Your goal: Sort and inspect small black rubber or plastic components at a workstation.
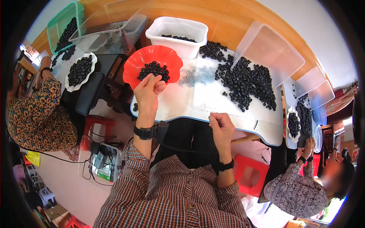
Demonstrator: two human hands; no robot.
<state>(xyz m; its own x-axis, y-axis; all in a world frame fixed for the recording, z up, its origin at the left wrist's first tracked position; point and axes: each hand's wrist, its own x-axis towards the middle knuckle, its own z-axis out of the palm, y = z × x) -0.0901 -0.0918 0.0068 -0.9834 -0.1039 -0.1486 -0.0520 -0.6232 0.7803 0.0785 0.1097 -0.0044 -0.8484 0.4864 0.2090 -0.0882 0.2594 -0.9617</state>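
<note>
My left hand (149, 91) is raised at the near edge of a red wavy-rimmed bowl (133, 62). Its fingers are pinched together, and what they hold, if anything, is too small to make out. In the bowl lies a heap of round black beads (152, 69). My right hand (221, 131) is closed at the table's front edge, thumb against the curled fingers; anything in its grip is hidden. A large spread of black beads (239, 81) covers the right part of the white table (182, 102). Small clear bluish beads (197, 76) are scattered in the middle.
Behind the bowl stands a white tub (176, 28) with black beads inside. A clear plastic bin (270, 53) leans at the back right. Co-workers sit on both sides, near white scalloped dishes (91, 62) of beads. Red stools (251, 174) and a clear box of cables (102, 163) are below.
</note>
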